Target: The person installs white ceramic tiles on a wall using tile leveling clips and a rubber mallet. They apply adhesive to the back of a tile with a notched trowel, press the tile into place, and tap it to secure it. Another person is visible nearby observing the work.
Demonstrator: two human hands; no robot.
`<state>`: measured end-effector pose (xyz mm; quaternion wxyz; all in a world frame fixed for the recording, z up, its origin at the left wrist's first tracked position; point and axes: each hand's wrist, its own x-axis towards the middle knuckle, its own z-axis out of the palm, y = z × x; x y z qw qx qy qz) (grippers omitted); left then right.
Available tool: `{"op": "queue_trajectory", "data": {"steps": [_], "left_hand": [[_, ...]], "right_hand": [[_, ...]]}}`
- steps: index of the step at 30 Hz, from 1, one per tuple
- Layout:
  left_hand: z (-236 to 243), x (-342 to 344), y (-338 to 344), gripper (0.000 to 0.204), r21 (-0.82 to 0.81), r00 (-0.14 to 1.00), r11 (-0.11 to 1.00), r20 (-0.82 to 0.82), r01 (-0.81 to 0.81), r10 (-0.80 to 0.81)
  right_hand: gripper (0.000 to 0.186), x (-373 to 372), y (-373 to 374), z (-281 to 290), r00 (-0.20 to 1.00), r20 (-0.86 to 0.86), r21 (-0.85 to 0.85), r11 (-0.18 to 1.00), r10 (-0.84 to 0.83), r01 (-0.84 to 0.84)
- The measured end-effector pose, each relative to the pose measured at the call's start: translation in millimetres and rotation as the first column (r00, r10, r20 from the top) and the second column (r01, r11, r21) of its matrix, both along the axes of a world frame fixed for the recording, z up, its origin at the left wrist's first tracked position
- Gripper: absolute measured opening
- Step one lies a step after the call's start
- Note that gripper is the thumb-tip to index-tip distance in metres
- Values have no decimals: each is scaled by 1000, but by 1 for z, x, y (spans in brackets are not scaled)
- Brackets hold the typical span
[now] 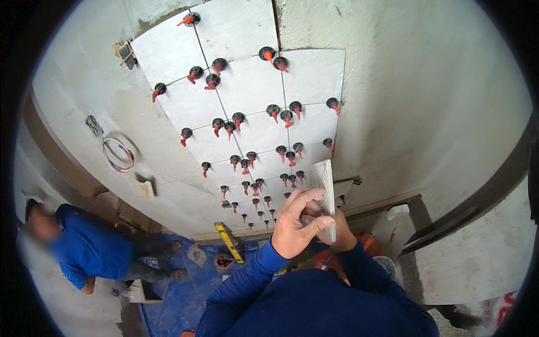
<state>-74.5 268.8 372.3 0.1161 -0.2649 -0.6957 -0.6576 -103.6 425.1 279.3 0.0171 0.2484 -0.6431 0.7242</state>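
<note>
Left hand (293, 227) and right hand (343, 231) at a ridged tile (324, 180).
Left fingers bent, thumb apart, tips against it; right fingers mostly hidden, grip cannot be told.

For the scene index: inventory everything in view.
wall tiles: several, white, wall ahead
tile clips: many, black and red, along tile joints
wire coil: 1, multicoloured, left wall
spirit level: 1, yellow, lower centre
floor sheet: 1, blue, lower left
co-worker: 1, blue top, left
orange object: 1, unclear, lower right
ribbed slab: 1, pale grey, between hands
left hand: 1, bare, touching slab
right hand: 1, bare, behind slab, partly hidden
sleeves: 2, blue, lower centre
</note>
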Motion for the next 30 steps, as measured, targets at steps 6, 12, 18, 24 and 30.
{"op": "queue_trajectory", "data": {"steps": [6,12,18,24,30], "left_hand": [[18,12,11,53,-104,988,988,-118,-117,104],[44,17,-22,47,-12,994,1000,-101,-29,28],[98,-19,-36,46,3,965,994,-240,-111,109],[71,-12,-75,39,44,923,971,-305,-234,236],[-60,-4,-146,31,-102,886,880,-15,-463,464]], "right_hand": [[33,2,2,1,848,503,-437,896,168,81],[32,-20,52,58,963,232,1,990,-134,138],[33,-59,94,178,844,-206,143,838,-495,526],[26,-120,98,304,713,-431,-218,831,-553,512],[28,-197,92,338,781,-488,-140,918,-390,371]]}}
